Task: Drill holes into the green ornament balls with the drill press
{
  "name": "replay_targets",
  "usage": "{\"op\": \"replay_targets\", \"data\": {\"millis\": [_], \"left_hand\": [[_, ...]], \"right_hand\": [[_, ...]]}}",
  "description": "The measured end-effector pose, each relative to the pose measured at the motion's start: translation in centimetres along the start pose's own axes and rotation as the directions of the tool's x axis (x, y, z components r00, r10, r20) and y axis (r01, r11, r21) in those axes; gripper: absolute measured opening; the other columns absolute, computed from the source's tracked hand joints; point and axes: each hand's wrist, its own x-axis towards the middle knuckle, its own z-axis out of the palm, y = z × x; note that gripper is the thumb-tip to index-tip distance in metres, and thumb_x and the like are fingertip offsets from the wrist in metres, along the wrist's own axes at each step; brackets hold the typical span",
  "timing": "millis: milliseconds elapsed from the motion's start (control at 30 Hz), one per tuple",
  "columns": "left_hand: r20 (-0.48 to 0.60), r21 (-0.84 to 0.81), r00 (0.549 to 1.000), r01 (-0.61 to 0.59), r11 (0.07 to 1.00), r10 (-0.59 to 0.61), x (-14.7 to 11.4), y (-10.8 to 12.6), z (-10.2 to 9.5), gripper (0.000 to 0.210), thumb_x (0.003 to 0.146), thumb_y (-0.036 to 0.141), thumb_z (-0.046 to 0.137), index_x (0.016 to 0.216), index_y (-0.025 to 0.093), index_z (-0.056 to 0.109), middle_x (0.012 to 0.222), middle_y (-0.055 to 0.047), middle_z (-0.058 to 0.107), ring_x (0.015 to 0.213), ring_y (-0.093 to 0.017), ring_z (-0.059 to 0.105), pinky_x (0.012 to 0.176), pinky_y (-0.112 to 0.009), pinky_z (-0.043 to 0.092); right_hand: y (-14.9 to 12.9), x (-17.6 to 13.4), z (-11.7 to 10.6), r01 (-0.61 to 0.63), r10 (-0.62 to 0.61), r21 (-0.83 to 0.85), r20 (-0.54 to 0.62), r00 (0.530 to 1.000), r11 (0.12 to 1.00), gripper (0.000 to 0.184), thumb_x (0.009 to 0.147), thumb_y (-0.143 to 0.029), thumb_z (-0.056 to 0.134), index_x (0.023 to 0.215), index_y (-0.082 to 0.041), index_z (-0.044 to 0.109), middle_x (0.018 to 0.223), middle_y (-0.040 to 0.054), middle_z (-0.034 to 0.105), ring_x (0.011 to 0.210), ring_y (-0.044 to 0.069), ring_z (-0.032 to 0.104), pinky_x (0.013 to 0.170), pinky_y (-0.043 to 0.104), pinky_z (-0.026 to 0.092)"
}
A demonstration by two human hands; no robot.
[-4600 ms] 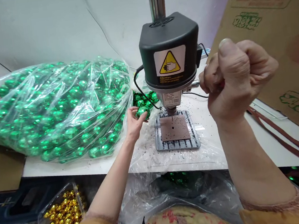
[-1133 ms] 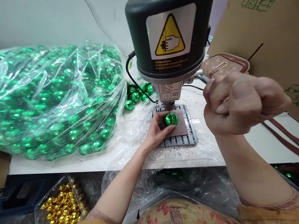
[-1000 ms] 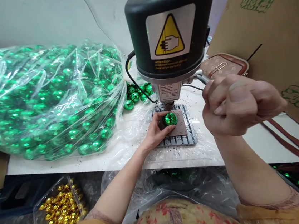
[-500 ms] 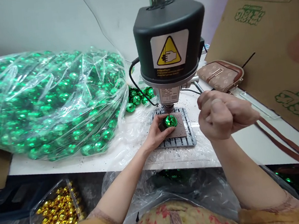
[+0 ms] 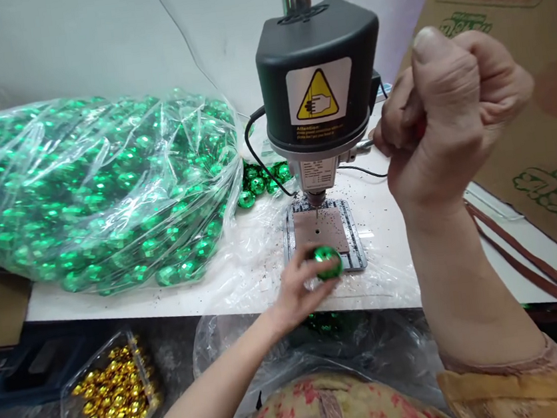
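My left hand [image 5: 300, 287] grips a shiny green faceted ball [image 5: 327, 262], slightly blurred, over the front edge of the drill press base [image 5: 357, 262]. Behind it, a brown square board [image 5: 332, 230] with a dark hole lies on that base under the drill bit [image 5: 317, 212]. Closed around the lever handle of the drill press [image 5: 316, 37] is my right hand [image 5: 440, 103], raised at the right of the machine. Most of the lever is hidden by the fingers; only its metal rod [image 5: 364, 147] shows near the machine.
A large clear bag of green balls [image 5: 106, 195] fills the table's left side, with loose green balls [image 5: 255, 185] beside it. Below left is a clear bin of gold balls [image 5: 114, 399]. A cardboard box [image 5: 519, 161] stands right, near a brown strap [image 5: 526, 264]. Dark shavings litter the table.
My right hand has risen with the lever, and the bit is now clear of the ball. My left hand has drawn the green ball off the board toward me, uncovering the hole.
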Motion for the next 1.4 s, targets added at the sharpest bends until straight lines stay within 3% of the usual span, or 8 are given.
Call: {"op": "replay_targets", "data": {"millis": [200, 333, 433, 567, 733, 967, 1133, 1400], "left_hand": [[0.535, 0.207, 0.795, -0.450, 0.869, 0.284, -6.4, 1.7, -0.5, 0.036, 0.096, 0.035, 0.064, 0.132, 0.035, 0.064, 0.153, -0.011, 0.051, 0.134, -0.029, 0.056, 0.108, -0.045, 0.051], [0.270, 0.328, 0.898, -0.425, 0.844, 0.347, -3.2, -0.7, -3.4, 0.033, 0.099, 0.020, 0.052, 0.129, 0.027, 0.062, 0.140, -0.014, 0.062, 0.136, -0.027, 0.055, 0.108, -0.045, 0.051], [-0.052, 0.486, 0.985, -0.121, 0.865, 0.166, 2.4, -4.3, -6.9, 0.029, 0.098, 0.010, 0.049, 0.116, 0.025, 0.065, 0.121, -0.009, 0.069, 0.116, -0.023, 0.065, 0.097, -0.041, 0.056], [-0.206, 0.655, 0.972, 0.223, 0.722, -0.112, 9.1, -10.0, -10.6, 0.028, 0.091, 0.004, 0.059, 0.116, 0.015, 0.061, 0.109, -0.011, 0.065, 0.104, -0.024, 0.062, 0.097, -0.041, 0.052], [-0.209, 0.668, 0.954, 0.301, 0.680, -0.217, 12.1, -14.0, -12.3, 0.029, 0.080, -0.002, 0.069, 0.100, 0.015, 0.059, 0.098, -0.007, 0.060, 0.097, -0.024, 0.059, 0.094, -0.041, 0.051], [-0.176, 0.430, 0.963, 0.261, 0.864, -0.204, 10.2, -8.6, -11.5, 0.053, 0.075, 0.020, 0.079, 0.121, 0.020, 0.051, 0.107, -0.004, 0.061, 0.089, -0.019, 0.062, 0.084, -0.036, 0.053], [0.009, 0.083, 0.970, 0.242, 0.967, -0.244, 7.3, -3.1, -8.1, 0.058, 0.082, 0.032, 0.077, 0.130, 0.023, 0.045, 0.111, -0.005, 0.063, 0.095, -0.017, 0.064, 0.082, -0.029, 0.052], [0.147, -0.049, 0.939, 0.320, 0.946, -0.310, 6.9, -4.0, -4.7, 0.047, 0.089, 0.045, 0.071, 0.126, 0.021, 0.053, 0.111, -0.007, 0.065, 0.096, -0.018, 0.062, 0.082, -0.030, 0.050]], "right_hand": [[-0.5, -0.6, 0.0, -0.004, 0.004, -0.023, 0.005, 1.000, 1.000, 0.039, 0.089, -0.016, 0.060, 0.057, -0.023, 0.039, 0.042, -0.0093, 0.036, 0.034, 0.005, 0.028, 0.037, 0.025, 0.017], [-0.6, -0.7, 0.2, 0.008, -0.008, -0.028, -0.022, 1.000, 1.000, 0.041, 0.088, -0.016, 0.060, 0.056, -0.023, 0.036, 0.040, -0.0093, 0.035, 0.033, 0.005, 0.027, 0.036, 0.027, 0.016], [-0.5, -0.8, 0.1, 0.001, -0.003, -0.042, -0.043, 0.999, 0.999, 0.042, 0.086, -0.018, 0.062, 0.054, -0.023, 0.036, 0.040, -0.0091, 0.035, 0.032, 0.005, 0.027, 0.034, 0.028, 0.016], [-0.5, -0.9, 0.1, 0.009, -0.011, -0.043, -0.045, 0.999, 0.999, 0.041, 0.086, -0.019, 0.062, 0.053, -0.022, 0.038, 0.040, -0.0091, 0.034, 0.032, 0.005, 0.028, 0.035, 0.026, 0.015], [-0.5, -1.0, 0.1, 0.010, -0.011, -0.032, -0.043, 0.999, 0.999, 0.041, 0.085, -0.019, 0.064, 0.053, -0.023, 0.038, 0.040, -0.0082, 0.035, 0.032, 0.007, 0.026, 0.035, 0.029, 0.016], [-0.1, -1.1, -0.1, 0.066, -0.067, -0.025, -0.041, 0.997, 0.998, 0.044, 0.086, -0.018, 0.065, 0.052, -0.023, 0.038, 0.040, -0.0073, 0.034, 0.033, 0.006, 0.027, 0.036, 0.028, 0.017], [-0.4, -1.3, 0.0, 0.051, -0.051, 0.001, -0.032, 0.998, 0.999, 0.042, 0.087, -0.016, 0.062, 0.055, -0.022, 0.036, 0.042, -0.0085, 0.031, 0.035, 0.004, 0.027, 0.038, 0.025, 0.018], [-0.6, -1.4, 0.1, 0.019, -0.020, -0.058, -0.019, 1.000, 0.998, 0.046, 0.090, -0.025, 0.063, 0.056, -0.022, 0.033, 0.045, -0.0082, 0.030, 0.039, 0.005, 0.026, 0.043, 0.028, 0.021]]}}
